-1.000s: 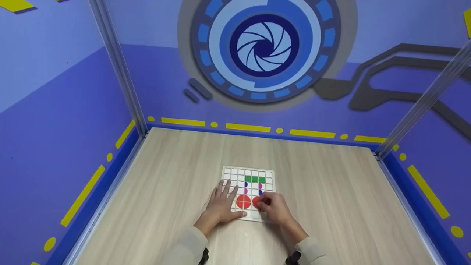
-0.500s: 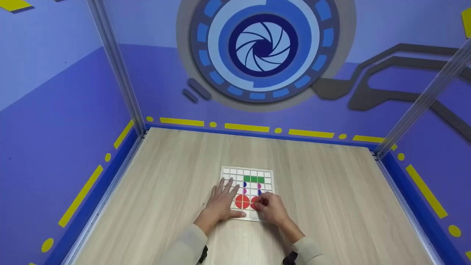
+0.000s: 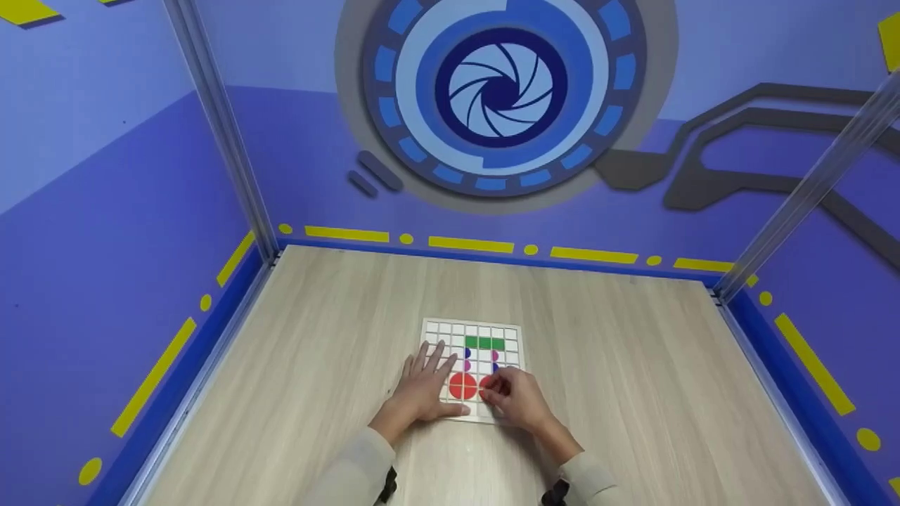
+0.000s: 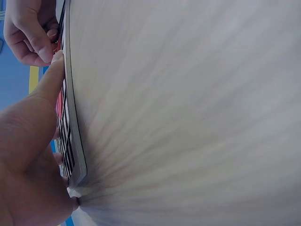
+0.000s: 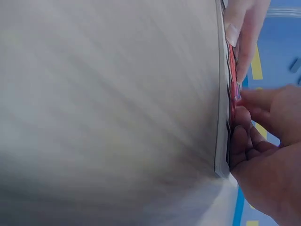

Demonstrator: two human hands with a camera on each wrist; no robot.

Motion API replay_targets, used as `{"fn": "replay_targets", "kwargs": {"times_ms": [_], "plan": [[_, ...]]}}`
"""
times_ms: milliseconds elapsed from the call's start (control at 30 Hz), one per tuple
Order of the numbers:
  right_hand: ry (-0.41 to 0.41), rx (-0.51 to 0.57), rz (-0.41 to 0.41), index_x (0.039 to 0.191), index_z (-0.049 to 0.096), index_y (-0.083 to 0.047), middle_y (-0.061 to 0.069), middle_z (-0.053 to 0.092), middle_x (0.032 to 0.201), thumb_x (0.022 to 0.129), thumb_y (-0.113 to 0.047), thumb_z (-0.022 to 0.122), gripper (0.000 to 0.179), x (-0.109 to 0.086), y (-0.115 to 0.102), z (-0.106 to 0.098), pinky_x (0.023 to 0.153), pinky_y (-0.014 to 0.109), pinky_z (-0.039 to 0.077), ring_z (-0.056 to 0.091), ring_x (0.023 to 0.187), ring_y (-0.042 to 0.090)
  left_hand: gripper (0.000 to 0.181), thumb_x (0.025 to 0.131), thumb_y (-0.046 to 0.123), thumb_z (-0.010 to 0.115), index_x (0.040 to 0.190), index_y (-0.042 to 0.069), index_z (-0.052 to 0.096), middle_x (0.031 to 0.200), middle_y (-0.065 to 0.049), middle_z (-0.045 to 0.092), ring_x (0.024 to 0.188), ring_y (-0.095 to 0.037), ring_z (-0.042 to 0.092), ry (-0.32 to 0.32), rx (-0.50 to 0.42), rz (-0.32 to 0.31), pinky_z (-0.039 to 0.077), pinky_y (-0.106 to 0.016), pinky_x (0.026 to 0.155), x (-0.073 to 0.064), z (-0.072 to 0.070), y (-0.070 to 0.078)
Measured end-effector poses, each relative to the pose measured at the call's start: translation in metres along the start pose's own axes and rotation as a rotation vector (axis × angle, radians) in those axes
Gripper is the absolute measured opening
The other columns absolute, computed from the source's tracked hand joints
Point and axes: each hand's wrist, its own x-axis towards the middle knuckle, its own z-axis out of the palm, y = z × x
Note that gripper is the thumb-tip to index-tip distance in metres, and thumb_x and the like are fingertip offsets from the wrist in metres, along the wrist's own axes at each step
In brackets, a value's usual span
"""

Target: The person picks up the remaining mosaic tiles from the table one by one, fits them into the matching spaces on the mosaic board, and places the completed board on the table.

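Observation:
A white gridded board lies on the table. My left hand rests on its left side with fingers spread and the thumb along the near edge. A red circle made of quarter pieces shows beside that thumb. At the board's lower right, my right hand pinches a red piece with curled fingers, low against the grid. Those fingers hide most of the piece. From the right wrist view, red pieces sit along the board's surface between both hands.
A green strip and small blue and pink half-rounds sit on the upper board. The wooden table extends around it, bounded by blue panels with metal posts at the corners.
The right hand's fingers have shifted slightly left over the second red shape, now covering more of it. The left hand stays in place on the board.

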Motion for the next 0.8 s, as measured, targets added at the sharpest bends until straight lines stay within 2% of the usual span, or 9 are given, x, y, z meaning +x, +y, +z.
{"fn": "replay_targets", "kwargs": {"times_ms": [133, 267, 633, 800], "plan": [[-0.023, -0.026, -0.027, 0.099, 0.074, -0.009, -0.005, 0.065, 0.087, 0.093, -0.007, 0.082, 0.010, 0.0005, -0.0003, -0.0002, 0.066, 0.024, 0.053, 0.060, 0.078, 0.011, 0.112, 0.085, 0.074, 0.073, 0.169, 0.015, 0.029, 0.177, -0.016, 0.009, 0.162, -0.043, 0.004, 0.002, 0.007, -0.002, 0.011, -0.064, 0.128, -0.0002, 0.0005, -0.0007], [0.000, -0.054, -0.041, 0.097, 0.073, -0.009, -0.005, 0.064, 0.085, 0.093, -0.003, 0.080, 0.010, 0.0002, -0.0011, 0.0005, 0.065, 0.024, 0.051, 0.058, 0.076, 0.010, 0.110, 0.086, 0.074, 0.073, 0.169, 0.015, 0.030, 0.177, -0.016, 0.011, 0.162, -0.043, 0.005, 0.008, 0.009, 0.006, 0.012, -0.064, 0.127, 0.0004, 0.0008, -0.0006], [0.035, -0.022, -0.044, 0.098, 0.072, -0.010, -0.006, 0.065, 0.086, 0.094, -0.003, 0.079, 0.010, -0.0048, -0.0030, 0.0050, 0.065, 0.025, 0.053, 0.060, 0.077, 0.011, 0.109, 0.088, 0.074, 0.071, 0.169, 0.014, 0.028, 0.177, -0.016, 0.010, 0.162, -0.044, 0.004, 0.006, 0.009, 0.012, 0.011, -0.064, 0.128, -0.0007, 0.0026, -0.0001], [0.036, -0.031, -0.044, 0.100, 0.071, -0.010, -0.004, 0.065, 0.088, 0.094, -0.004, 0.079, 0.012, -0.0046, -0.0018, 0.0046, 0.066, 0.025, 0.053, 0.059, 0.078, 0.011, 0.109, 0.087, 0.071, 0.074, 0.169, 0.013, 0.030, 0.177, -0.018, 0.011, 0.162, -0.045, 0.004, 0.012, 0.000, 0.017, 0.010, -0.065, 0.127, 0.0009, 0.0031, -0.0007]]}}
